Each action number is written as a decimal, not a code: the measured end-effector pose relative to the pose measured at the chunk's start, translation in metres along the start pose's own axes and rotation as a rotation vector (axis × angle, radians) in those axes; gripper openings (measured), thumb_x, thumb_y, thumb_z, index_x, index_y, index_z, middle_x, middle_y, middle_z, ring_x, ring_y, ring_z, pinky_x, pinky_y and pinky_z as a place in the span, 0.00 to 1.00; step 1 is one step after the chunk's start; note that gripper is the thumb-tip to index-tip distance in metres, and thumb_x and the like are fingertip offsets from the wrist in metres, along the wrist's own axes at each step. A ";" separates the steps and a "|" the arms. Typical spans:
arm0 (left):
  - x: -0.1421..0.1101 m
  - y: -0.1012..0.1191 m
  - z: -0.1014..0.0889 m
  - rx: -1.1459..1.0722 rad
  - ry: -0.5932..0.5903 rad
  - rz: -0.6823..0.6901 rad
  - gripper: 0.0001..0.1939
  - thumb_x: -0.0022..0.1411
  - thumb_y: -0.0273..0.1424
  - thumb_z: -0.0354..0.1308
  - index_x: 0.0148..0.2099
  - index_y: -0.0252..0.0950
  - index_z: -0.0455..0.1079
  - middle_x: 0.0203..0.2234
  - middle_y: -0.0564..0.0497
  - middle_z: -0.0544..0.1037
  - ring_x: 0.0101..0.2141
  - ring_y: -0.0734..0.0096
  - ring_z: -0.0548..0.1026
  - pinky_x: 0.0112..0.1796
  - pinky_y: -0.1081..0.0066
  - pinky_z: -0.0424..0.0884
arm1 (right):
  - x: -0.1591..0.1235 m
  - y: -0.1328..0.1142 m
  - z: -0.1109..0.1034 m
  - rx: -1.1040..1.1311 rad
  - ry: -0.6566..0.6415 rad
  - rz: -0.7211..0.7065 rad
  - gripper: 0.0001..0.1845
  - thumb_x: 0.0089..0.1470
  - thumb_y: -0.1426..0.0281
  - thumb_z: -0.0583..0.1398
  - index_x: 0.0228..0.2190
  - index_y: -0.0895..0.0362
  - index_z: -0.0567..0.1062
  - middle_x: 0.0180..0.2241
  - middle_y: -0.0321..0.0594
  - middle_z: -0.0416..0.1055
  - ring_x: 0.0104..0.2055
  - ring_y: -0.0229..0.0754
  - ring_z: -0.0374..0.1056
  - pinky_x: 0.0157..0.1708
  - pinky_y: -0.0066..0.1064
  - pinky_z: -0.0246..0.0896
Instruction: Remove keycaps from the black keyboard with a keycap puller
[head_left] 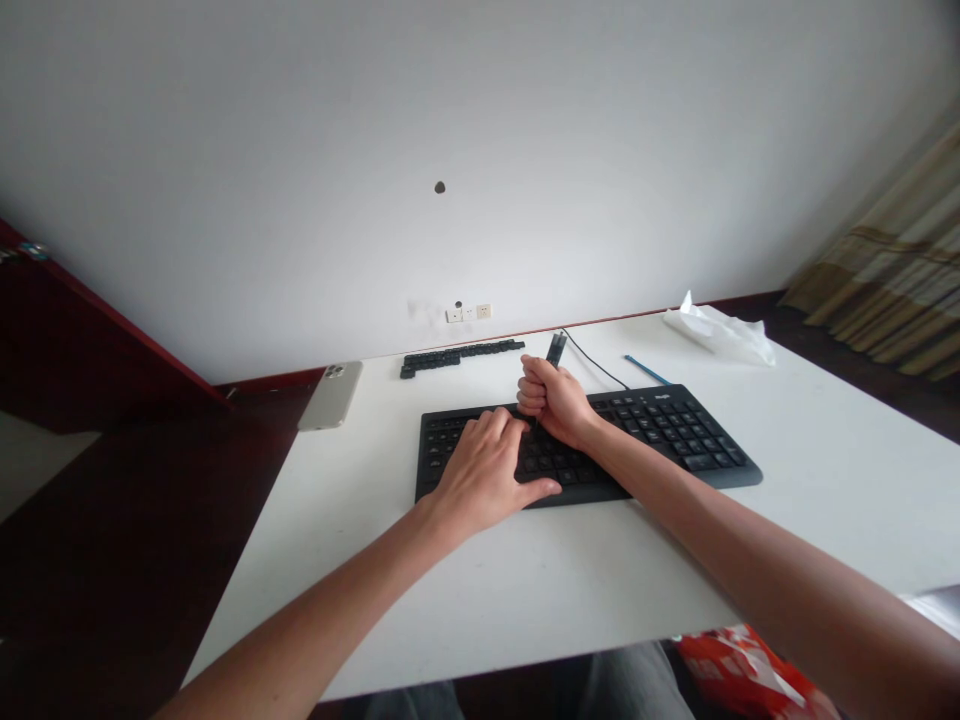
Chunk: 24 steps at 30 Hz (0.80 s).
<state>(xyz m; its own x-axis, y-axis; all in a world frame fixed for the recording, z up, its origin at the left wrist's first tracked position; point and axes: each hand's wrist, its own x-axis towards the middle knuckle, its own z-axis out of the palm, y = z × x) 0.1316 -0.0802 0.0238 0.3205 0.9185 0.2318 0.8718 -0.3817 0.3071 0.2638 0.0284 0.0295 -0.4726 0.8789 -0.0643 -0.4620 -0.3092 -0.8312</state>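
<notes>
A black keyboard (626, 485) lies across the white table in front of me. My left hand (487, 465) rests on its left half, fingers bent forward over the keys and the thumb stretched out to the right. Just right of it, my right hand (555, 400) is closed in a fist above the middle of the keyboard. From the top of that fist sticks the dark end of a slim-handled tool (556, 348); its lower end is hidden by my hands. Behind the keyboard, loose black keycaps (442, 357) lie in rows.
A phone (334, 395) lies at the table's left edge. A cable (592, 360) runs behind the keyboard, near a thin blue stick (646, 369). A crumpled white plastic bag (720, 332) lies back right. Below the front edge is a red package (742, 670). The wall stands behind.
</notes>
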 end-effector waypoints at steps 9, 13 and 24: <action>0.002 -0.010 -0.009 -0.097 -0.016 0.008 0.29 0.58 0.50 0.71 0.52 0.37 0.70 0.45 0.45 0.76 0.51 0.52 0.74 0.55 0.54 0.70 | -0.006 0.003 0.008 -0.050 -0.054 -0.040 0.30 0.55 0.61 0.67 0.20 0.52 0.51 0.18 0.24 0.41 0.20 0.30 0.36 0.18 0.28 0.35; 0.002 -0.005 -0.009 -0.102 -0.042 -0.023 0.36 0.52 0.55 0.73 0.53 0.37 0.69 0.46 0.45 0.75 0.51 0.49 0.73 0.54 0.51 0.70 | -0.005 0.000 0.005 0.057 -0.007 -0.037 0.28 0.55 0.65 0.64 0.20 0.53 0.49 0.17 0.25 0.39 0.19 0.31 0.34 0.17 0.28 0.34; 0.002 0.001 -0.010 -0.081 -0.086 -0.047 0.37 0.51 0.54 0.74 0.53 0.35 0.68 0.46 0.43 0.75 0.51 0.48 0.73 0.54 0.51 0.69 | -0.001 0.001 0.006 0.010 0.013 0.013 0.28 0.55 0.65 0.63 0.20 0.52 0.49 0.16 0.24 0.40 0.19 0.30 0.34 0.17 0.27 0.33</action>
<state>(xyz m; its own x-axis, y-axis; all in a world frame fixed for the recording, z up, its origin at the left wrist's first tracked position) 0.1300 -0.0796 0.0338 0.3140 0.9396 0.1364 0.8549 -0.3423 0.3899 0.2594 0.0249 0.0316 -0.4690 0.8794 -0.0821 -0.4637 -0.3243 -0.8245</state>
